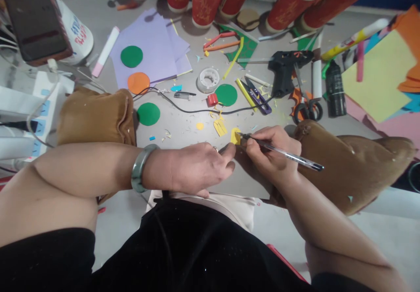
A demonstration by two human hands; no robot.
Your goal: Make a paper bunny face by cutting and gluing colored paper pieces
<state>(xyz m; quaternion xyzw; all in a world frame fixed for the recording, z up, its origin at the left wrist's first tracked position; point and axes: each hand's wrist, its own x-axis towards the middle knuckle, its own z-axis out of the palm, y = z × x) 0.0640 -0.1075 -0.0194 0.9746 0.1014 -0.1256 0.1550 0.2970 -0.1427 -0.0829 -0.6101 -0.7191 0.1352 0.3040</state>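
Observation:
My right hand (275,152) is closed around a clear pen with a black cap end (295,157), whose tip touches a small yellow piece (235,135). At the lower left edge of that piece are the fingertips of my left hand (203,168), bent and pressed together on the table. Just beyond lies a yellow cut-out with slits (219,127). Green discs (226,95) and a roll of clear tape (208,80) lie farther up, near a small red object (212,100).
Brown cushions (95,114) flank both forearms. A black cable crosses the table toward a glue gun (285,68). Scissors (306,106), purple snips (257,97) and a black bottle (335,88) lie right. Red cups (205,3) line the back; a phone (36,18) stands upper left.

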